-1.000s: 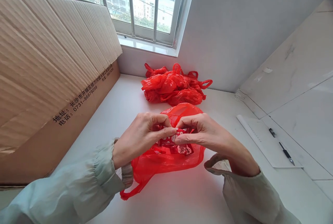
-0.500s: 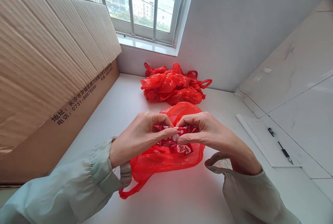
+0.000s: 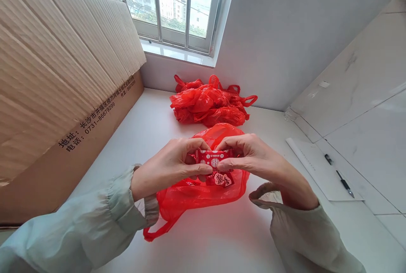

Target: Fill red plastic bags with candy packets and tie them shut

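Note:
A small red candy packet [image 3: 214, 157] with white printing is held level between my two hands. My left hand [image 3: 169, 165] pinches its left end, thumb in front and fingers behind. At the right end, the thumb and fingers of my right hand [image 3: 258, 159] close on the same packet. Beneath it lies an open red plastic bag [image 3: 206, 197], one handle stretched toward the lower left. Inside the bag, just below the held packet, rests another red packet [image 3: 223, 178] with dark characters on a pale patch. My hands hide part of the bag's contents.
Behind the bag, a heap of knotted red plastic bags [image 3: 211, 104] sits against the wall. A large cardboard box [image 3: 104, 125] takes up the left side. On the right, a black pen [image 3: 345, 184] and its cap [image 3: 328, 159] lie on white paper [image 3: 312, 171].
My fingertips have drawn apart along the packet's top edge, so more of its printed front shows. Both hands still hold it over the bag. The view has shifted slightly.

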A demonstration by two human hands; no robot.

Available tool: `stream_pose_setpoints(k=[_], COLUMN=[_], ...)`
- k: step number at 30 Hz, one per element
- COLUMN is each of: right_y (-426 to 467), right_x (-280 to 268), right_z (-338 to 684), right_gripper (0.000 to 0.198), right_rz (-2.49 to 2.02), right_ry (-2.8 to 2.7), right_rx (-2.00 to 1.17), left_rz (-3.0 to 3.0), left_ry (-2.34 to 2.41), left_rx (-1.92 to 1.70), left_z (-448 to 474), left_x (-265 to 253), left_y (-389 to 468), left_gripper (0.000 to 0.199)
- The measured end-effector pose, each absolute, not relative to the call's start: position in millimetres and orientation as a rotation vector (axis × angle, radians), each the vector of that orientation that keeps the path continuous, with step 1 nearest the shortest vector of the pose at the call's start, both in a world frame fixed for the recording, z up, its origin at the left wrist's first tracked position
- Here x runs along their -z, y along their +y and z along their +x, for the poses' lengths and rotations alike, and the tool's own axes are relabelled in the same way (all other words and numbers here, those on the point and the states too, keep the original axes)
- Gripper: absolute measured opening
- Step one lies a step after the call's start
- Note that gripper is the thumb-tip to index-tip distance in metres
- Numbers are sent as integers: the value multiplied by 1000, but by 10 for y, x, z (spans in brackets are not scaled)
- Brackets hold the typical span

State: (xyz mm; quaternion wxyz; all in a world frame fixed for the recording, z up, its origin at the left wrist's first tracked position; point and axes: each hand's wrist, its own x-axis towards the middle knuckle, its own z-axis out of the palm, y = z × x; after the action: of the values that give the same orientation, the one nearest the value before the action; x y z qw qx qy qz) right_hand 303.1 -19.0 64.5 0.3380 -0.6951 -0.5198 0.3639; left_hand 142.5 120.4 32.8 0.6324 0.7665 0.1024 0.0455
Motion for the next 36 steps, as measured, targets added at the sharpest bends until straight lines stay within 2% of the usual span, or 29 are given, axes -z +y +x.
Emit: stream_pose_setpoints(k=[7, 11, 15, 21, 26, 31, 36], right_y=[-170, -157, -157, -138, -114, -105, -101], right_x=[-699, -623, -565, -545, -515, -477, -460], right_z=[2999, 3047, 3080, 3091, 3156, 3172, 3136], right_gripper=[3, 8, 13, 15, 14, 16, 16], right_rz=[-1797, -1720, -1662, -1615, -1610, -1639, -1685], right_ry=[-1311, -1327, -1315, -1356, -1361, -1348, -1352], right_rx=[-914, -868, -913, -877, -831, -869, -888], left_rz=[1782, 1744, 1718, 1865, 1848, 1967, 2096], left_ry=[265, 258, 243, 268, 250, 340, 355], left_rx=[-182, -240, -244, -438, -396, -377, -367], left_z=[1411, 1413, 1425, 1411, 1416, 1413, 1411], left_x=[-308, -312, -318, -307, -313, -316, -314], left_y=[1241, 1236, 1247, 1223, 1251, 1266, 1236], left_gripper=[19, 23, 21, 10, 17, 6, 3])
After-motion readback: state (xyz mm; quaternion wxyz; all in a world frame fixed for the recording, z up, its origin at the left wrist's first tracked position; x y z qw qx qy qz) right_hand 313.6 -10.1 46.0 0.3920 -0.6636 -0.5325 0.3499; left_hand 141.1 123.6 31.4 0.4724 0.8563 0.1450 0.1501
